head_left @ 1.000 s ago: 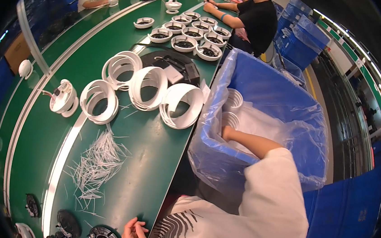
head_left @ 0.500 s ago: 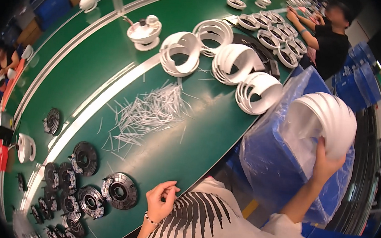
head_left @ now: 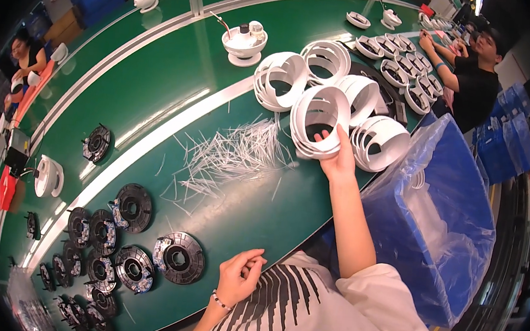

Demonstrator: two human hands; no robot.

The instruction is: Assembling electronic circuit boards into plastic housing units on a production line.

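The right grip (head_left: 341, 164) pinches the edge of a stack of white rings (head_left: 338, 109). The thumb is on the outside, and some fingertips poke up inside the hole. The stack is up past the wrist and a bit to the left, over the green surface (head_left: 254, 218). It is like a short, fat tube, and its open end leans toward the person's head.

Four more ring stacks (head_left: 394, 142) stand close around its far side and its right side. A pile of thin white strips (head_left: 234, 153) lies just to its left. The blue bin (head_left: 392, 221) is to the right of the right arm.

The right grip is the near one. The left grip (head_left: 239, 280) is well apart, by the edge of the surface in front of the tummy. Its fingers are softly bent, and I can't tell if the tips press together. I see nothing in it.

The ring wall hides parts of the right fingers. I can't tell if the bottom of the stack touches the surface. Cloudy plastic makes the inside of the bin hard to see.
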